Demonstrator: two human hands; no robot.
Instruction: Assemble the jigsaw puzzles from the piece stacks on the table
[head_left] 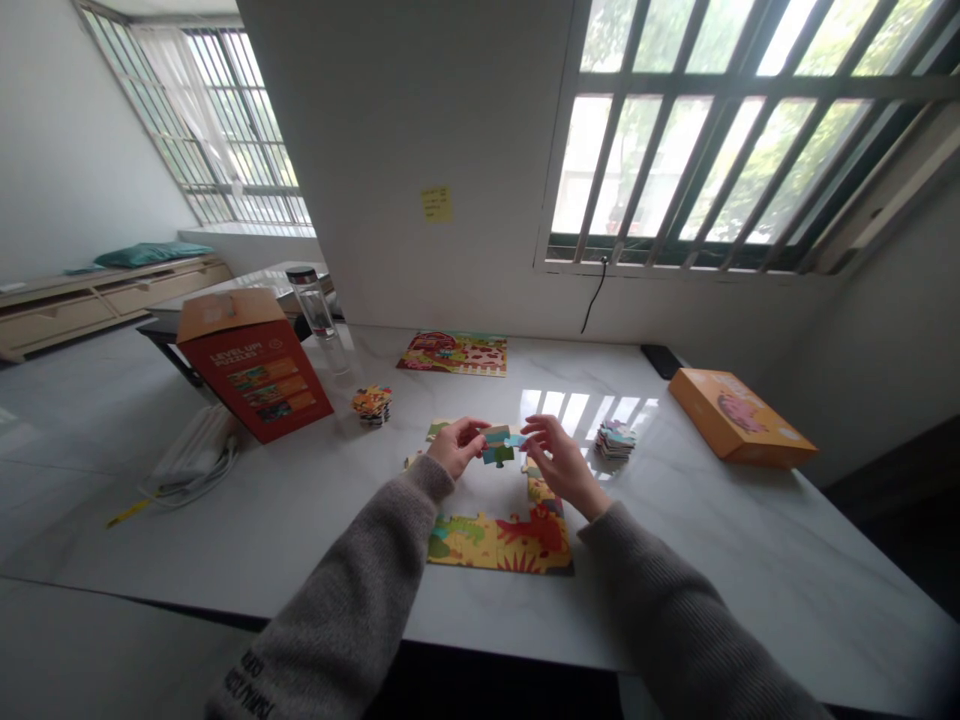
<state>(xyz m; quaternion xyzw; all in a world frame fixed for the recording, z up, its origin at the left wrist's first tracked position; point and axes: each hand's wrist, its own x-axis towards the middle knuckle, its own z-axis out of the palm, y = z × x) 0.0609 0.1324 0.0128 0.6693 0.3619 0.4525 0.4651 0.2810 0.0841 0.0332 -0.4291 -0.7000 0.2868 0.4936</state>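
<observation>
My left hand [456, 448] pinches the left edge of a teal, green and tan jigsaw puzzle piece [497, 454], held above the table. At its right side, my right hand [556, 455] has thumb and fingers closed on a light-blue puzzle piece [515, 440]. Whether the two pieces are locked together I cannot tell. Beneath and around my hands lies a partly assembled jigsaw puzzle [499, 540], with a yellow, red and green border around bare table. My hands hide parts of its upper side.
Stacks of puzzle pieces stand left [373, 405] and right [616, 440] on the white table [675, 560]. Behind lies a farm-scene puzzle [454, 354]. A red box [259, 375], glass bottle [311, 303] and power strip [199, 450] are left; an orange box [739, 415] and phone [661, 362] right.
</observation>
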